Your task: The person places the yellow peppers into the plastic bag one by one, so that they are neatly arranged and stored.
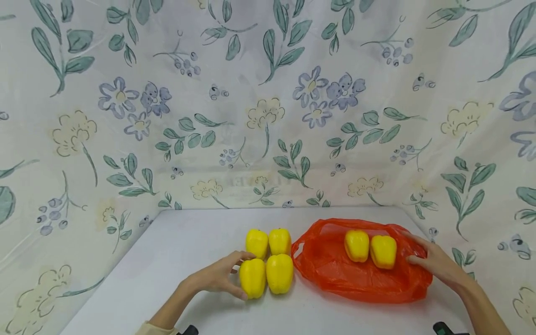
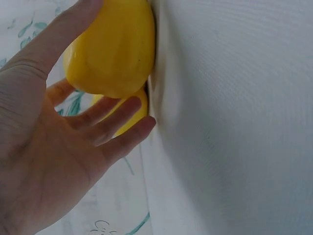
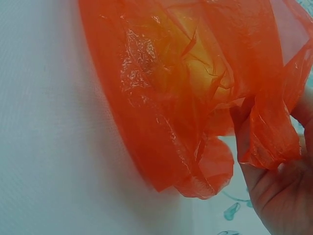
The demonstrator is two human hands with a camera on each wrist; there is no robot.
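Note:
Several yellow bell peppers stand in a two-by-two block on the table, left of the red plastic bag. My left hand [image 1: 224,275] reaches around the front-left bell pepper [image 1: 252,280], thumb at its near side and fingers behind. In the left wrist view the thumb lies against that bell pepper [image 2: 115,49], while the other fingers [image 2: 124,142] are spread loosely below it. On the right, my right hand [image 1: 439,263] pinches the edge of the red plastic bag [image 1: 335,274]. Two yellow bell peppers [image 1: 383,252] sit in the bag's wide mouth.
The white table [image 1: 188,232] meets a flower-patterned cloth [image 1: 268,139] at its back edge. The front-right bell pepper [image 1: 279,274] and the back-right bell pepper [image 1: 279,241] stand close to the bag's left handle [image 1: 298,250]. Dark objects poke in at the bottom edge.

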